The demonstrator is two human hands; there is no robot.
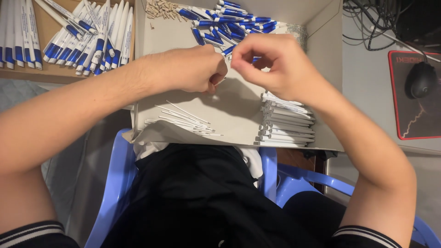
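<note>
Black lap and blue plastic chair (110,193) fill my near view. Above them, a blue pen part (228,49) sits pinched between both hands over the open cardboard box (239,110). My left hand (195,69) is clenched, thumb and forefinger gripping one end; my right hand (275,62) grasps the other end with curled fingertips. Around them: thin white refills (186,119), stacked white barrels (287,121), a blue parts pile (229,20), finished pens (87,39) far left, and a mouse (420,79) on the right.
</note>
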